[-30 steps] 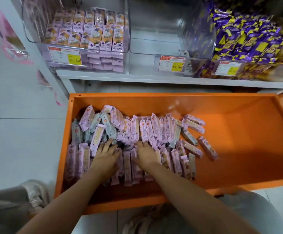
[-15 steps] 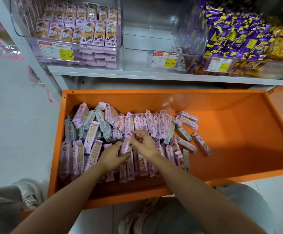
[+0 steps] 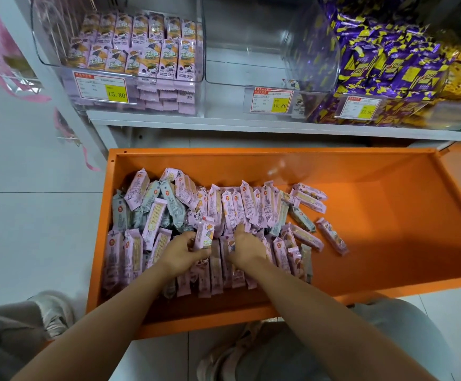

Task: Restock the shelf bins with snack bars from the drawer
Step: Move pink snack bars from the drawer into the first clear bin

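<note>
An open orange drawer (image 3: pixel 375 243) holds a heap of pink and grey-blue wrapped snack bars (image 3: pixel 240 204) on its left half. My left hand (image 3: pixel 181 253) grips one pink snack bar (image 3: pixel 204 235), which stands upright above the heap. My right hand (image 3: pixel 245 247) rests on the heap just right of it, fingers curled into the bars; whether it holds one is hidden. Above, a clear shelf bin (image 3: pixel 59 56) at the left holds rows of pink bars. The clear middle bin (image 3: pixel 251 50) shows no bars inside.
A right-hand bin (image 3: pixel 388 67) is full of purple and yellow packets. Price tags (image 3: pixel 103 86) hang on the bin fronts, above a white shelf edge (image 3: pixel 251 127). My knees and shoes (image 3: pixel 56 314) flank the drawer front. White floor tiles lie at the left.
My left hand has lifted one pink bar upright out of the heap. My right hand has shifted slightly right and back onto the bars.
</note>
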{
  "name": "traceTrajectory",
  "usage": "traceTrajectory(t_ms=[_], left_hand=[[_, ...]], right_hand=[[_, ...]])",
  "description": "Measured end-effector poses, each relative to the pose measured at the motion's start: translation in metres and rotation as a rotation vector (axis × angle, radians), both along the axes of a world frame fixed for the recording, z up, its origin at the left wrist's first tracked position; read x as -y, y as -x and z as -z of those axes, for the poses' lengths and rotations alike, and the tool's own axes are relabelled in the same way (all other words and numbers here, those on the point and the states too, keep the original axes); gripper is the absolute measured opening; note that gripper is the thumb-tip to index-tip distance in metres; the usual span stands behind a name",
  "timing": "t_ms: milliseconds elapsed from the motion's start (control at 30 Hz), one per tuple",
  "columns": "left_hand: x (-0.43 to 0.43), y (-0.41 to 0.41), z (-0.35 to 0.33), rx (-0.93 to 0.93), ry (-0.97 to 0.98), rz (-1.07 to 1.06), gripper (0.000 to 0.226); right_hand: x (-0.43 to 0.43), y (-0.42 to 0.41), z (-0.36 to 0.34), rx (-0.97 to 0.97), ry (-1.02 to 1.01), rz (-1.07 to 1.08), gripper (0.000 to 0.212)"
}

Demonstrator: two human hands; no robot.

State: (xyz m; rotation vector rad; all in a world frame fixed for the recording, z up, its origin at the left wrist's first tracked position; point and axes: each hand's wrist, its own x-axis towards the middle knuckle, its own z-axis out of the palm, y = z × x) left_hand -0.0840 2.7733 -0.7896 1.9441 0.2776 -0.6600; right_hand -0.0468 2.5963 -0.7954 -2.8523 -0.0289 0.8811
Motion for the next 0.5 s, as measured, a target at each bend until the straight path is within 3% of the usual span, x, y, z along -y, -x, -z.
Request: traceTrajectory(t_ms=[100,167,200,267,500], left_hand=[[-0.004,-0.001,0.0,-0.013,0.05,-0.042,0.024],[-0.005,-0.004,0.002,-0.05,0.088,-0.062,0.054],[-0.005,-0.006,0.004,-0.054,0.108,-0.075,0.055],[-0.004,-0.009,0.001,-0.055,0.136,-0.09,0.025],[-0.004,-0.014,-0.024,-0.076,0.289,-0.204,0.022]], right_hand=[[0.005,-0.004,-0.003,-0.044,-0.301,0.12,0.052],[0.006,-0.005,-0.007,-0.05,-0.545,0.191,0.046],[0.006,-0.005,-0.008,-0.034,-0.668,0.234,0.044],[0.002,-0.006,-0.014,-0.007,-0.868,0.312,0.044],[-0.011,-0.012,-0.034,0.054,-0.996,0.337,0.048]])
